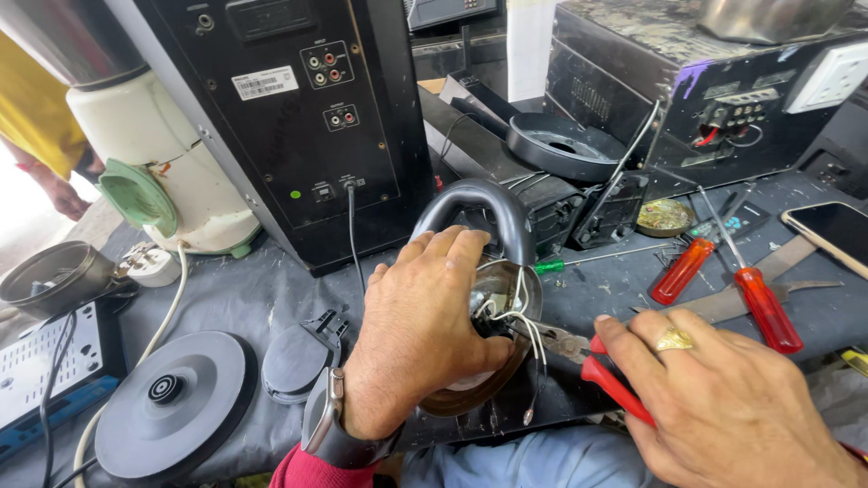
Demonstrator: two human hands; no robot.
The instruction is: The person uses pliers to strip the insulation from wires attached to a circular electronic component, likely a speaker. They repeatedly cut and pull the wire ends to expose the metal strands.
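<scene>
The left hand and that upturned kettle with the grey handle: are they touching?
Touching. The head view shows the left hand wrapped over the kettle, fingers pressed on its underside beside the white wires.

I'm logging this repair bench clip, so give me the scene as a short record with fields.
Left hand: grips an upturned kettle body with a dark handle
Right hand: holds red-handled pliers, tips at the kettle's white wires
Bench, left: round kettle base, loose lid
Bench, right: two red screwdrivers, phone
Behind: black speaker box
</scene>
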